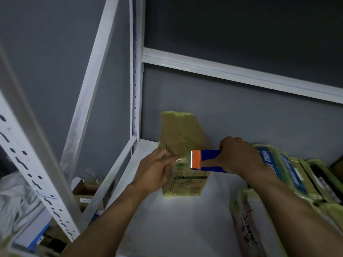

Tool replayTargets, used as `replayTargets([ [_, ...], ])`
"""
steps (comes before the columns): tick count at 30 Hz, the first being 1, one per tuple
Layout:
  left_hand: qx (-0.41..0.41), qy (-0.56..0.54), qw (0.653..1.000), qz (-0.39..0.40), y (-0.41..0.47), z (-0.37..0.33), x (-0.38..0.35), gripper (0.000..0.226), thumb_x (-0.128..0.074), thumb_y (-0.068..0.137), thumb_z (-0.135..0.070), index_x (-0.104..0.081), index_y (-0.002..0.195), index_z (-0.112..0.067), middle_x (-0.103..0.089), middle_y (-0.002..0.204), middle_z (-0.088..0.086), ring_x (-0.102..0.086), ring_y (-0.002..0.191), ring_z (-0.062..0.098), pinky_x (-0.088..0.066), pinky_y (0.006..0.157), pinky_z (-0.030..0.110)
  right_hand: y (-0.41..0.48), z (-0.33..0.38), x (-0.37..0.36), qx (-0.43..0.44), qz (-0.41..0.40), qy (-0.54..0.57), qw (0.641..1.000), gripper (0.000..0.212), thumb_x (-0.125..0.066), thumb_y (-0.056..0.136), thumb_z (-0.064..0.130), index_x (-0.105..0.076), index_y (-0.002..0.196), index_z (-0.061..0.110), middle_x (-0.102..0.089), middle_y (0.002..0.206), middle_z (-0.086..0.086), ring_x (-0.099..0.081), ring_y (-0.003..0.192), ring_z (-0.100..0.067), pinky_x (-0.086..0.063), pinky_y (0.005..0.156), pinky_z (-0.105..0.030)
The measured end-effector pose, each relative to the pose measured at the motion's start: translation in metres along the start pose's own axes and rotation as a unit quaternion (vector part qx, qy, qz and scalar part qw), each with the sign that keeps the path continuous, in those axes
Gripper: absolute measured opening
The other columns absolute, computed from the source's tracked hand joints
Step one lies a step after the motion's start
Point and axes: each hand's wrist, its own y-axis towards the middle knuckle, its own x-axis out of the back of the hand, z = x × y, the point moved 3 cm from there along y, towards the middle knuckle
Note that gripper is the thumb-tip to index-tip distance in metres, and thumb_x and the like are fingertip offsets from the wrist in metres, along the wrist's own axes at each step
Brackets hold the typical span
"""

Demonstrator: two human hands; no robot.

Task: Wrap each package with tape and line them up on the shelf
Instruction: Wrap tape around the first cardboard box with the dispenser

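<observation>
**A:** Where is the box being worked on?

**B:** The box (183, 143) stands upright on the shelf (185, 223), toward its back left corner and close to the rear wall. Yellowish film shows along its top and bottom edges.

**A:** And the hands?

**B:** The left hand (156, 168) lies against the box's near face, fingers fairly straight, pressing the end of the tape (181, 161) down. The right hand (239, 156) is curled around the blue tape dispenser (206, 161), thumb stretched along its lower edge, orange cutter facing the box. A short clear strip runs between the two.

**A:** So which step is this?

**B:** Wrapping, I'd judge, partway through a band: the strip is anchored but not carried round. The next move calls for drawing the dispenser around the box under even tension while the left hand steadies it, since it is tall and could tip.

**A:** Is anything lined up?

**B:** Wrapped packages (289, 173) lean in a row along the shelf's right side. A long package (248, 221) lies near the front right edge.

**A:** What's inside them?

**B:** I can't tell, since every one is closed. Cartons (83, 191) sit below the left edge, and they're too blurred to show what they hold.
</observation>
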Motion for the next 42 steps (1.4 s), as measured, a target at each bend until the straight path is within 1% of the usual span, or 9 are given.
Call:
replayTargets([
  [4,0.002,0.008,1.0,-0.014,0.007,0.003,0.001,0.03,-0.07,0.089,-0.045,-0.073,0.117,-0.036,-0.056,0.135,-0.022,-0.05,0.127,0.006,-0.047,0.095,0.021,0.005,-0.001,-0.004,0.0,0.011,-0.006,1.0,0.093,-0.066,0.034,0.1,-0.057,0.085,0.022,-0.058,0.08,0.006,-0.055,0.07,-0.011,-0.047,0.059,-0.029],
  [7,0.011,-0.008,1.0,0.001,0.019,0.001,0.0,0.04,-0.061,0.09,-0.064,-0.076,0.106,-0.03,-0.066,0.122,-0.019,-0.056,0.118,0.004,-0.052,0.094,0.026,0.007,0.0,-0.005,0.001,0.012,-0.014,1.0,0.091,-0.067,0.037,0.099,-0.056,0.084,0.022,-0.058,0.081,0.005,-0.057,0.072,-0.013,-0.05,0.064,-0.031],
  [12,0.008,-0.035,0.999,0.023,0.022,0.0,-0.006,0.025,-0.068,0.093,-0.046,-0.075,0.102,-0.023,-0.073,0.1,-0.01,-0.066,0.09,0.013,-0.055,0.082,0.037,0.006,-0.003,-0.008,0.0,0.009,-0.016,1.0,0.093,-0.063,0.036,0.101,-0.055,0.084,0.022,-0.056,0.082,0.006,-0.053,0.07,-0.011,-0.044,0.06,-0.03],
  [15,-0.012,-0.021,1.0,-0.001,0.017,0.0,-0.005,0.036,-0.073,0.087,-0.046,-0.075,0.118,-0.028,-0.072,0.103,-0.012,-0.064,0.09,0.011,-0.053,0.078,0.028,0.006,-0.003,-0.011,0.001,0.003,-0.016,1.0,0.094,-0.062,0.035,0.103,-0.053,0.085,0.023,-0.053,0.082,0.007,-0.05,0.069,-0.01,-0.043,0.06,-0.03],
  [17,-0.023,-0.023,0.999,-0.016,0.016,0.0,-0.004,0.034,-0.073,0.086,-0.042,-0.076,0.118,-0.03,-0.072,0.105,-0.014,-0.063,0.09,0.009,-0.05,0.076,0.023,0.007,-0.001,-0.012,0.001,0.003,-0.023,1.0,0.092,-0.063,0.037,0.102,-0.051,0.084,0.024,-0.051,0.082,0.008,-0.049,0.069,-0.009,-0.041,0.058,-0.029],
  [22,-0.003,-0.023,0.999,-0.035,0.015,0.001,-0.007,0.023,-0.067,0.095,-0.04,-0.077,0.113,-0.031,-0.073,0.108,-0.015,-0.067,0.093,0.013,-0.058,0.075,0.033,0.002,0.0,-0.014,-0.006,-0.008,-0.006,1.0,0.081,-0.068,0.044,0.098,-0.047,0.078,0.027,-0.049,0.077,0.01,-0.051,0.069,-0.01,-0.038,0.055,-0.027],
  [26,0.006,-0.027,0.999,-0.044,0.013,0.001,-0.004,0.027,-0.057,0.098,-0.047,-0.076,0.112,-0.035,-0.071,0.109,-0.02,-0.066,0.095,0.009,-0.058,0.075,0.032,-0.004,-0.009,-0.014,-0.004,-0.001,0.046,0.999,0.08,-0.072,0.044,0.094,-0.055,0.081,0.025,-0.057,0.079,0.009,-0.058,0.072,-0.009,-0.043,0.057,-0.026],
  [35,0.024,-0.038,0.999,-0.005,0.003,-0.001,0.006,0.024,-0.052,0.101,-0.048,-0.066,0.12,-0.042,-0.064,0.119,-0.027,-0.064,0.104,0.005,-0.057,0.08,0.036,-0.018,-0.02,0.0,-0.005,0.017,0.057,0.998,0.095,-0.063,0.028,0.101,-0.059,0.085,0.026,-0.063,0.081,0.008,-0.062,0.073,-0.009,-0.055,0.064,-0.03],
  [42,0.0,-0.031,0.998,0.063,-0.003,-0.008,0.018,0.025,-0.041,0.106,-0.046,-0.055,0.126,-0.045,-0.058,0.112,-0.022,-0.056,0.104,0.009,-0.055,0.075,0.041,-0.025,-0.005,-0.006,-0.01,0.03,0.016,0.999,0.085,-0.072,0.044,0.095,-0.052,0.086,0.025,-0.058,0.085,0.007,-0.062,0.08,-0.014,-0.051,0.065,-0.03],
])
